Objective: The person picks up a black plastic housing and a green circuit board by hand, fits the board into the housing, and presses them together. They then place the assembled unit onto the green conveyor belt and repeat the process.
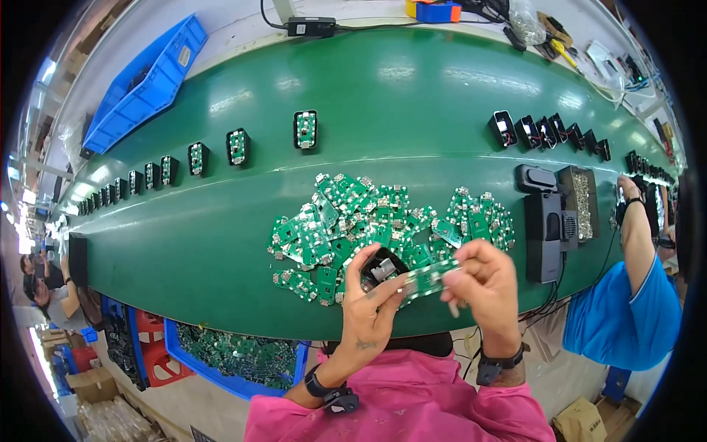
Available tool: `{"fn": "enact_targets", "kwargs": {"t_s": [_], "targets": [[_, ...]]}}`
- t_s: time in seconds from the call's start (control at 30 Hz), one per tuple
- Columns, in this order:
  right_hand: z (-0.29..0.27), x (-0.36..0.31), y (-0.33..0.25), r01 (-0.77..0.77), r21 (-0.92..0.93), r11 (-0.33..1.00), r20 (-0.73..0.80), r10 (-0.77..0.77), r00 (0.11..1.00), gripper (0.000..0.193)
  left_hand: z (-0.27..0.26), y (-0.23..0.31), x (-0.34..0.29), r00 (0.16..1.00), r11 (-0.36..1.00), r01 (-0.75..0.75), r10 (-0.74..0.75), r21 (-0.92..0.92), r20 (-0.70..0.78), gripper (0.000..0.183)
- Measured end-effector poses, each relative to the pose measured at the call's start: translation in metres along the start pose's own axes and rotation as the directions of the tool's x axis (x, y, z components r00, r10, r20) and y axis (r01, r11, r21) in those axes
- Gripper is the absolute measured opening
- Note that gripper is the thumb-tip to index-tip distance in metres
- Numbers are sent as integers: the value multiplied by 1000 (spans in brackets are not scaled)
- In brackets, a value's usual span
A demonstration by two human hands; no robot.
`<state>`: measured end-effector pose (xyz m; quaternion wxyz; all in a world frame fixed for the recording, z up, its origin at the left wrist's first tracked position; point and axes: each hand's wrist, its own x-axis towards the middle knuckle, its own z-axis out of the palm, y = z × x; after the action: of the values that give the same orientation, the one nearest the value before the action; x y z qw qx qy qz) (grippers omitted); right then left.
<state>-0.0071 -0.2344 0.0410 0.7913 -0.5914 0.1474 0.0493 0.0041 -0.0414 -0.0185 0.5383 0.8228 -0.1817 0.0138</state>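
Note:
My left hand is closed round a small black plastic housing whose open top faces up; a greyish part shows inside it. Between the fingers of my right hand is a green circuit board, slightly smeared by motion. The board is tilted beside the housing, its left end close to my left fingertips; whether they touch it I cannot tell. Just beyond both hands a loose heap of green circuit boards spreads over the green work surface.
Board-filled black housings form a row toward the far left. More black housings with wires stand at the right, near a black device and a tray of small metal parts. A co-worker's arm reaches in at right. Blue bins stand at left.

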Motion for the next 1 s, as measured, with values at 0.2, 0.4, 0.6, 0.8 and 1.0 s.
{"fn": "enact_targets", "kwargs": {"t_s": [0.2, 0.4, 0.6, 0.8, 1.0], "targets": [[13, 9, 10, -87, -151, 985, 186, 114, 976, 22, -2, 4, 2, 996, 989, 77, -80, -123, -25, 30], [9, 13, 27, -28, -272, 962, 129, 65, 990, 21, 0, 11, 3, 957, 822, 273, -286, -500, 52, 86], [17, 16, 26, 63, -503, 862, 120, -3, 993, 24, -13, 4, 5, 947, 761, 319, -283, -565, 152, 69], [39, 19, 31, 573, -611, 546, 331, -481, 812, 25, -24, 12, -3, 920, 773, 375, -380, -511, 100, 53], [36, 16, 43, 625, -573, 530, 287, -585, 759, 24, -21, 23, 2, 941, 648, 334, -274, -684, 200, 57]]}}
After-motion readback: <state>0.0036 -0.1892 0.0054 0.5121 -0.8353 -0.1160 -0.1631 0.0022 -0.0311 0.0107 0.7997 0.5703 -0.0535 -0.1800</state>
